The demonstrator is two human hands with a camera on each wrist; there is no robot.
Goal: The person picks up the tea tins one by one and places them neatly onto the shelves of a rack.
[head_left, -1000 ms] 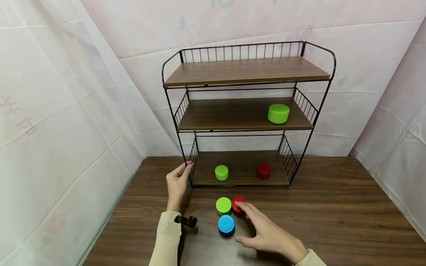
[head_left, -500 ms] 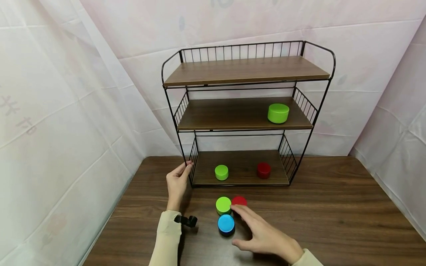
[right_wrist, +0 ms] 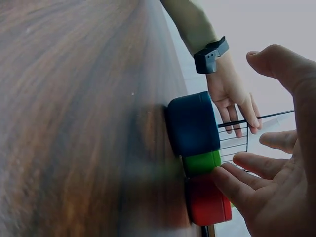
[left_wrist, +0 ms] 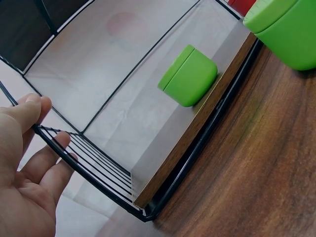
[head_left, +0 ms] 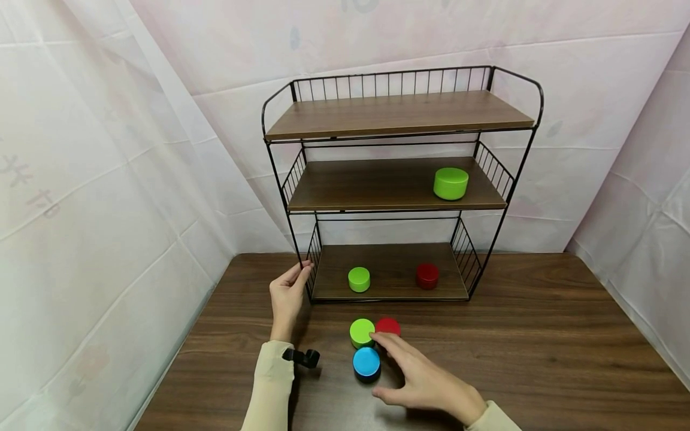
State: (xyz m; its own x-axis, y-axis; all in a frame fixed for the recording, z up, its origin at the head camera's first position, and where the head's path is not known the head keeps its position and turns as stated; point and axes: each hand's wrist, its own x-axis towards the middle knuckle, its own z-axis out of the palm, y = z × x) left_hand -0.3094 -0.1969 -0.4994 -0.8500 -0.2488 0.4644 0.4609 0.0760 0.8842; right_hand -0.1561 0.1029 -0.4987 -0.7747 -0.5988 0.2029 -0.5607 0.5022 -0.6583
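**On the worktop [head_left: 566, 347], a loose right hand [head_left: 424, 379] beside the blue tub [head_left: 367, 366]**

The right hand's fingers are spread and slightly bent, gripping nothing. The blue tub sits just off the gap between its thumb and fingers, so picking it up looks like the step in hand. Behind it stand the green tub [head_left: 362, 333] and the red tub [head_left: 388, 326], close together; whether the fingertips touch either, I cannot tell. The left hand [head_left: 287, 298] pinches the wire side of the rack [head_left: 401, 114], which should steady the frame.

To do this well, the thumb should come to the blue tub's near side and the fingers round its far wall, low down. Room is tight there, so they should slip in from above without nudging the neighbours. A straight lift seems safest, with the left hand's hold kept light so the rack is not pulled.

The worktop is dark, streaked wood with a dull sheen towards the front; a bumped tub could slide on it. The bottom shelf [head_left: 390, 257] bears a small green tub [head_left: 359, 279] and a dark red tub [head_left: 427, 276]; the middle shelf [head_left: 366, 182] bears a big green tub [head_left: 451, 184]. Creased, pale cloth [head_left: 118, 149] hangs behind and at both sides.
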